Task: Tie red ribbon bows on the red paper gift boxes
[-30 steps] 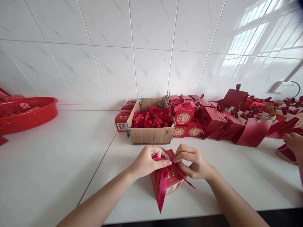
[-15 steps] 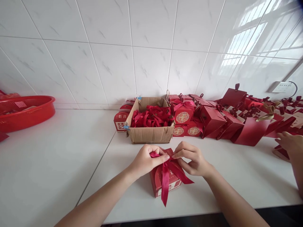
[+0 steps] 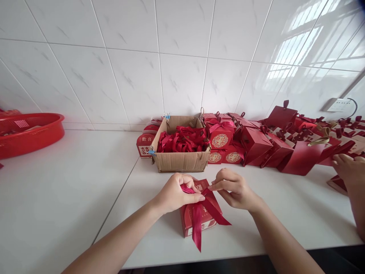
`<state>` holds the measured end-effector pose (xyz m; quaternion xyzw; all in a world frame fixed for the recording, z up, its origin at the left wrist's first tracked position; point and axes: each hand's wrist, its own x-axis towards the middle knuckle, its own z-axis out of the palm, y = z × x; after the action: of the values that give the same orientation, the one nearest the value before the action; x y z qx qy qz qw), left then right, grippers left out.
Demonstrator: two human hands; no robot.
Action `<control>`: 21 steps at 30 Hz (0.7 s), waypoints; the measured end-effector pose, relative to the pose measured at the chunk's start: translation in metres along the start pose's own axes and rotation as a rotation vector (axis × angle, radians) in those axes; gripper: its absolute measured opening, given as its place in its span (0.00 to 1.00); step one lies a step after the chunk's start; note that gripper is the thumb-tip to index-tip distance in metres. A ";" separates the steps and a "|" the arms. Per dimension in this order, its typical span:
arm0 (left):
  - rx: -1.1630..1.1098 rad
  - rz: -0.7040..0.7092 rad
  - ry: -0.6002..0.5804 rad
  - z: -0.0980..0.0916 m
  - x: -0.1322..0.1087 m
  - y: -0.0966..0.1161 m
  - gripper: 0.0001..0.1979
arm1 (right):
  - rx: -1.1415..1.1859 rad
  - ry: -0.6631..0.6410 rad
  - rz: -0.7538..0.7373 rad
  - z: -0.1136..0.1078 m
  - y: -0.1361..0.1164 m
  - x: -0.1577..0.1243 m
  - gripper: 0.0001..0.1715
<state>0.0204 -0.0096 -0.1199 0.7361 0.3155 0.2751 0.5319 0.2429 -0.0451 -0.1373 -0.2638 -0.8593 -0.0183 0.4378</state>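
A small red gift box (image 3: pixel 189 219) with pale printing stands on the white counter in front of me. Across its top lies a dark red satin ribbon (image 3: pixel 197 224), its two tails hanging over the near side. My left hand (image 3: pixel 179 194) pinches a loop of the ribbon between thumb and fingers at the box's top left. On the other side, my right hand (image 3: pixel 232 188) has thumb and forefinger closed on the ribbon near its knot. The knot is partly hidden by my fingers.
Behind the box stands a cardboard box (image 3: pixel 179 163) full of red ribbons. Stacked red gift boxes (image 3: pixel 221 140) line the wall to the right. A red plastic basket (image 3: pixel 31 139) sits at far left. Another person's hand (image 3: pixel 349 171) reaches in at the right edge.
My left thumb has shifted slightly down over the knot. The ribbon tails have swung a little lower and left. My right hand stays pinched near the knot.
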 end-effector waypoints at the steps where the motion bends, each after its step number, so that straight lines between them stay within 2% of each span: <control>1: 0.004 -0.021 -0.018 -0.001 -0.001 0.002 0.25 | 0.010 0.000 0.010 0.001 0.001 0.000 0.17; 5: 0.003 -0.082 -0.061 -0.007 -0.002 0.008 0.17 | 0.017 0.019 0.062 0.005 0.004 -0.001 0.16; 9: 0.004 -0.075 -0.039 -0.007 -0.002 0.010 0.14 | -0.014 0.067 0.014 0.006 0.007 -0.001 0.17; 17: 0.071 -0.057 0.005 -0.002 -0.002 0.006 0.11 | -0.205 0.137 -0.057 0.008 0.008 -0.002 0.16; 21: 0.068 -0.047 0.017 -0.002 -0.001 0.004 0.14 | -0.311 0.163 -0.096 0.010 0.009 -0.003 0.18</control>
<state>0.0190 -0.0104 -0.1155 0.7437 0.3463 0.2581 0.5103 0.2412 -0.0357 -0.1473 -0.2844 -0.8195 -0.1932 0.4585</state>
